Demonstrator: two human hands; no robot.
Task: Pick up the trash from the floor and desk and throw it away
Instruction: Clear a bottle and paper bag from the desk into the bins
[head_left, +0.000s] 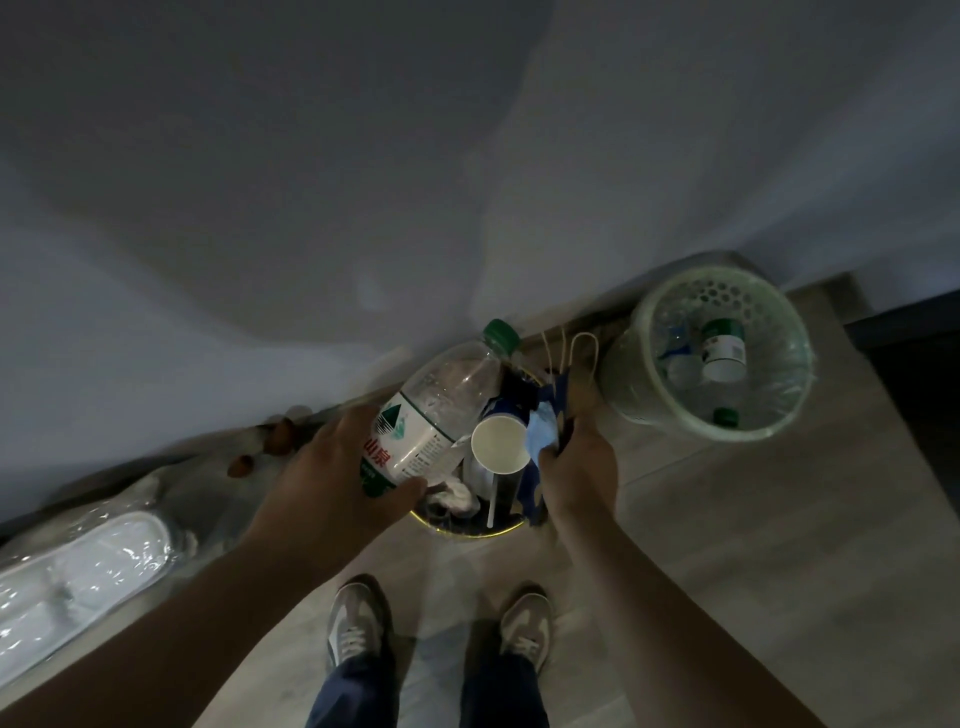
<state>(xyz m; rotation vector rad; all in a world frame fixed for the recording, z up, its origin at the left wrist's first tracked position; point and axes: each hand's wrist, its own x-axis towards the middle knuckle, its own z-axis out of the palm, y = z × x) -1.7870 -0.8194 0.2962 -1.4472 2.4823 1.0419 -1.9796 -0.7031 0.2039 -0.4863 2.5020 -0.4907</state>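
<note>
Hanging above the bin (467, 531), the bottle (441, 405) is gripped by curled fingers (405, 492) of the left hand (332, 467), cap slanted away rightward (blue scraps (540, 439) are clutched by the right hand (576, 467)).

Grey sneakers (358, 623) stand on the wooden floor (727, 571).

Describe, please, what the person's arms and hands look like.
Both the left arm and the right arm are bare to the frame's edge: no sleeves show. The left hand and right hand are bare too, with no gloves; no watch, bracelet or ring shows in the dim light.
</note>
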